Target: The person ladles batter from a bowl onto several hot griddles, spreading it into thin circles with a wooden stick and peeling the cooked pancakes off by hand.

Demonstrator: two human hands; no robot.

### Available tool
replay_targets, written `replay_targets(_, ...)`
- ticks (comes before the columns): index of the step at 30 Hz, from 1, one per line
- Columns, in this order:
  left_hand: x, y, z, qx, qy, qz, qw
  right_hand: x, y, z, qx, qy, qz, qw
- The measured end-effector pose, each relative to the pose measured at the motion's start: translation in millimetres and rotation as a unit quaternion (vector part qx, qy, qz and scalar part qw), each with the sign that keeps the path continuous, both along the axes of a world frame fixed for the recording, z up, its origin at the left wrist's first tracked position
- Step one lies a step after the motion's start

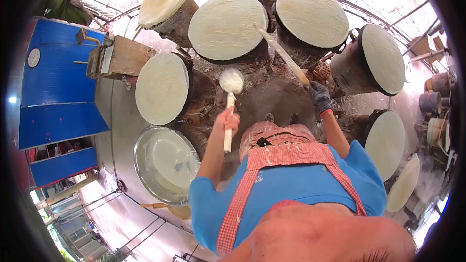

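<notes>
My bare left hand (232, 121) is wrapped round the pale handle of a ladle (231, 81), whose round bowl is coated in white batter. The ladle is held up in front of me, below the middle griddle (228, 28), which carries a broad sheet of pale batter. My right hand (319, 97), in a dark grey glove, grips the end of a long wooden spatula (286, 58) smeared with batter. The spatula's far tip overlaps the right edge of the batter on that griddle. Left of me is a wide metal basin (162, 157) of liquid batter.
Several more batter-covered griddles ring me, including ones at the left (162, 89), back right (312, 17) and right (383, 59). A thin round sheet (404, 184) leans at the lower right, near steam. A wooden box (128, 57) stands by a blue panel (60, 77).
</notes>
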State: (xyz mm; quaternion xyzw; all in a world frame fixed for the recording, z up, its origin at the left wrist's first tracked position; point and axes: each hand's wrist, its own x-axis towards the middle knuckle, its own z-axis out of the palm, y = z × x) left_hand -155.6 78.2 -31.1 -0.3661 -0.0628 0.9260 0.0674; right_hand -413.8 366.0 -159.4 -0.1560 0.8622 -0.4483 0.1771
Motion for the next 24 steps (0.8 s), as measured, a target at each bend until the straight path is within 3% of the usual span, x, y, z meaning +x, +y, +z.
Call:
replay_targets(1,-9,-17,-4,-0.015,-0.017,0.023,0.999,-1,-20,22,-0.009,-0.052,0.021,0.998)
replay_targets(2,-26,-29,4,-0.122,-0.021,0.022,0.992,-4,-36,35,-0.017,-0.104,0.043,0.994)
replay_targets(3,-43,-45,2,-0.154,-0.003,0.027,0.988,-12,-52,30,-0.016,-0.104,0.051,0.993)
replay_targets(4,-63,-50,11,-0.345,0.069,0.045,0.935,-20,-68,20,-0.052,0.006,0.078,0.996)
replay_targets(5,-85,-75,-7,-0.354,0.096,0.053,0.929,-26,-81,15,-0.089,0.113,0.104,0.984)
replay_targets(6,-110,-88,-5,-0.345,0.105,0.104,0.927,-32,-91,18,-0.09,0.112,0.112,0.983)
replay_targets(7,-138,-103,-9,-0.311,0.078,0.153,0.935,-39,-104,25,-0.114,0.016,0.122,0.986)
replay_targets(9,-183,-141,-25,-0.15,0.031,0.143,0.978,-54,-136,35,-0.143,-0.075,0.136,0.977)
replay_targets(11,-217,-164,-56,-0.254,-0.05,0.148,0.954,-67,-166,38,-0.072,-0.118,0.131,0.982)
replay_targets(12,-223,-169,-69,-0.258,-0.047,0.149,0.953,-72,-178,33,-0.102,-0.091,0.143,0.98)
replay_targets(13,-226,-170,-74,-0.25,-0.064,0.17,0.951,-77,-191,31,-0.132,-0.063,0.155,0.977)
replay_targets(15,-226,-171,-87,-0.237,-0.084,0.191,0.949,-77,-207,23,-0.06,0.016,0.217,0.974)
replay_targets(17,-211,-165,-84,-0.294,-0.131,0.198,0.926,-67,-211,32,-0.024,0.009,0.242,0.97)
replay_targets(20,-187,-174,-89,-0.231,-0.097,0.205,0.946,-66,-210,63,0.142,0.177,0.247,0.942)
replay_targets(21,-179,-178,-88,-0.17,-0.058,0.176,0.968,-74,-210,64,0.183,0.192,0.246,0.932)
replay_targets(23,-174,-174,-81,-0.21,-0.065,0.196,0.956,-69,-218,70,0.209,0.178,0.225,0.935)
replay_targets(24,-173,-172,-80,-0.235,-0.065,0.181,0.953,-70,-220,51,0.123,0.121,0.216,0.961)
